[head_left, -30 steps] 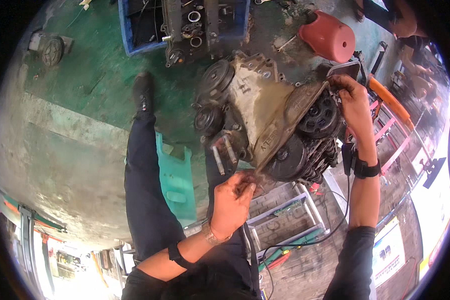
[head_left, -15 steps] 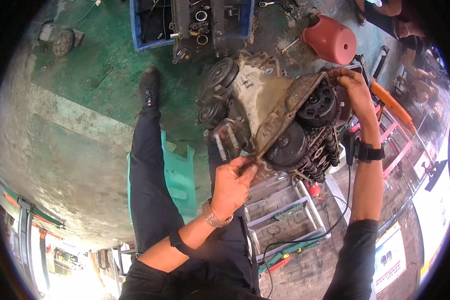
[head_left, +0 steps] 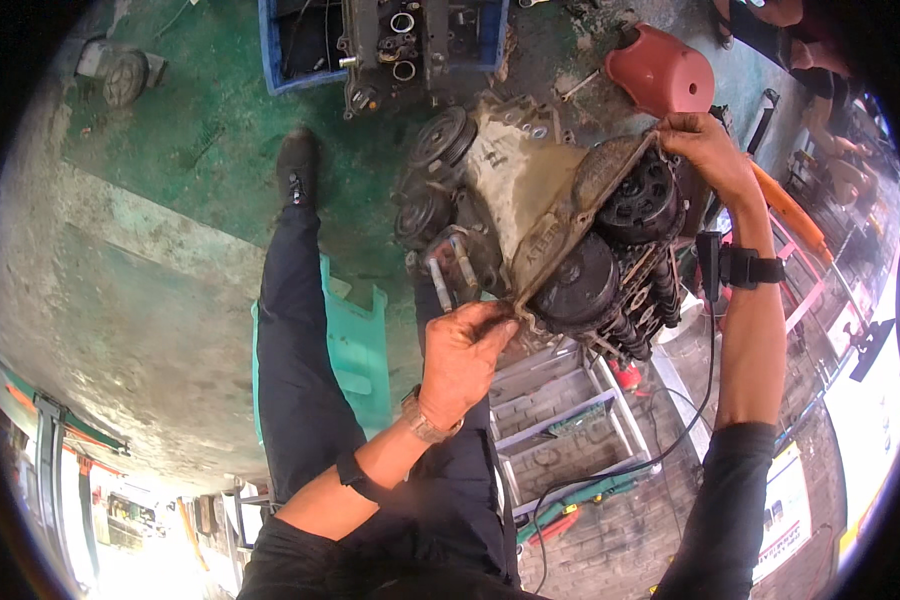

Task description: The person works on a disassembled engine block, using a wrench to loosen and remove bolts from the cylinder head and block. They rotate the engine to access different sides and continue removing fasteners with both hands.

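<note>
The right hand (head_left: 705, 148) has shifted slightly toward 12 o'clock, gripping the metal cover (head_left: 555, 236) by its upper corner; the left hand (head_left: 463, 352) pinches the lower. The cover lies at 8 o'clock from the former, 1 o'clock from the latter.

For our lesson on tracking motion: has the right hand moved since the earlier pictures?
Yes, the right hand has moved up the picture, closer to the red stool.

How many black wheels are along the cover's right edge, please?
2: the upper wheel, near the right hand; the lower wheel, near the left hand. More may be hidden.
</note>
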`<control>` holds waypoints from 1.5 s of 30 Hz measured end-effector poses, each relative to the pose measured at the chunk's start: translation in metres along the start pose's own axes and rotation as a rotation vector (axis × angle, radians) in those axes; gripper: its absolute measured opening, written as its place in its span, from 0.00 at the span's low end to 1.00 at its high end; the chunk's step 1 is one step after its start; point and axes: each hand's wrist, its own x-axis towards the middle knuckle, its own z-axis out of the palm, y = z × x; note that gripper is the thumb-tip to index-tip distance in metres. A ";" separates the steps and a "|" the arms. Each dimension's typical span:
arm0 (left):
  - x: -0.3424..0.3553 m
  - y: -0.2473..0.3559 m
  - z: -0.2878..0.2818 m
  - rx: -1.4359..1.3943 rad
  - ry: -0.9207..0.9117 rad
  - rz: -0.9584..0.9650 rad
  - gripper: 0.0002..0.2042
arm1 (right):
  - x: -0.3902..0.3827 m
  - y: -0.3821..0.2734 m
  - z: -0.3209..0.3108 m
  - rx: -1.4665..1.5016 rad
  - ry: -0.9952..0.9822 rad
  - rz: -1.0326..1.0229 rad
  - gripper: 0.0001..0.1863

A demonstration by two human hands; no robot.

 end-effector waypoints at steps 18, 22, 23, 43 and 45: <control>0.000 0.011 0.002 0.014 0.001 0.020 0.06 | 0.004 -0.004 0.002 -0.172 0.165 -0.028 0.11; -0.001 0.009 0.003 -0.028 -0.003 0.024 0.05 | -0.006 0.005 0.000 0.082 0.035 0.013 0.14; -0.001 0.009 0.003 0.005 -0.006 0.042 0.05 | -0.005 0.008 0.000 0.095 0.140 0.024 0.14; -0.003 0.014 0.006 0.121 -0.031 0.081 0.07 | -0.124 0.128 0.047 -0.125 0.613 0.001 0.12; -0.004 0.017 0.007 0.253 -0.004 0.125 0.07 | -0.141 0.139 0.059 0.164 0.704 0.196 0.12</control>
